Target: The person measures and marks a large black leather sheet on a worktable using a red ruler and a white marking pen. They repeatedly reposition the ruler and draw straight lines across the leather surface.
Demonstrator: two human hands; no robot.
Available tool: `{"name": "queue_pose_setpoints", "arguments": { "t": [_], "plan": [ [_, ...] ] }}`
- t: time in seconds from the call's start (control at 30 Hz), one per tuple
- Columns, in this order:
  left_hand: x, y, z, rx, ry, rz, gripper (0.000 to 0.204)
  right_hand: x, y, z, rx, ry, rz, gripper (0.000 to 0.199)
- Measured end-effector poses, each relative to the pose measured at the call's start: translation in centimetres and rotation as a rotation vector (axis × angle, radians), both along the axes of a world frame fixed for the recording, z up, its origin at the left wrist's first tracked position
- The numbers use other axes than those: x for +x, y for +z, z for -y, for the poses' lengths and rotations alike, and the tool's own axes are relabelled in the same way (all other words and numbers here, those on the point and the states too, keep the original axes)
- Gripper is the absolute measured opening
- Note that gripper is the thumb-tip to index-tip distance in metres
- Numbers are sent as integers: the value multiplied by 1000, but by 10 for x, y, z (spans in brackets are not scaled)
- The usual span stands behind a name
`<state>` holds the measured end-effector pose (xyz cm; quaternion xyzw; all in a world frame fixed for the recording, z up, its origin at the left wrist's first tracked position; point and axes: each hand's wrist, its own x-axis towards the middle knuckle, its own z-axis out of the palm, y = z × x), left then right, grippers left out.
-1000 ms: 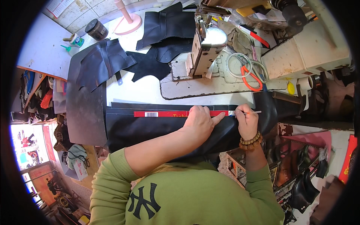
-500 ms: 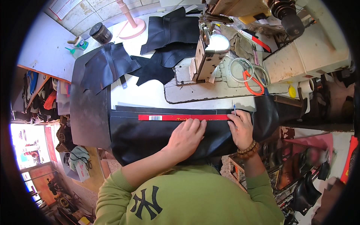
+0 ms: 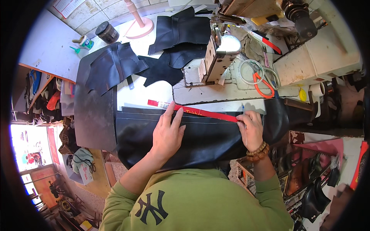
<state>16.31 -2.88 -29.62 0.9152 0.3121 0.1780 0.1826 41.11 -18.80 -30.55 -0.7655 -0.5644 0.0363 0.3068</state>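
Ruler lies across black leather; left hand presses it, fingers spread toward 12 o'clock. Right hand, at 3 o'clock, pinches a pen at its end.

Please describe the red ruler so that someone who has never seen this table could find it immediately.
Start at the sewing machine on the white table. Just in front of it lies a wide black leather sheet; the ruler lies flat along its far edge, under the left hand. It is the only long, thin, bright red strip among the black pieces.

Bright daylight, sharp, fisheye-bent edges
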Motion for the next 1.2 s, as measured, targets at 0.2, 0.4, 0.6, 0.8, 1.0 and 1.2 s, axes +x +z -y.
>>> {"name": "queue_pose_setpoints", "arguments": {
  "t": [0.2,0.4,0.6,0.8,1.0,1.2],
  "plan": [
    [1,2,0,77,10,-53,60,1,0,0,28,27,-37,18],
    [-3,6,-12,246,38,-107,52,-5,5,1,154,69,-435,19],
    [-31,36,-45,260,-107,-48,31,-11,13,-18,181,113,-509,16],
    [-70,73,-83,22,67,210,24,-15,11,-29,192,80,-432,27],
    [-94,74,-104,-535,294,764,30,-17,6,-28,178,39,-363,30],
    [-100,79,-138,-366,440,828,29,-3,13,-23,95,6,-151,34]
  ]
}}
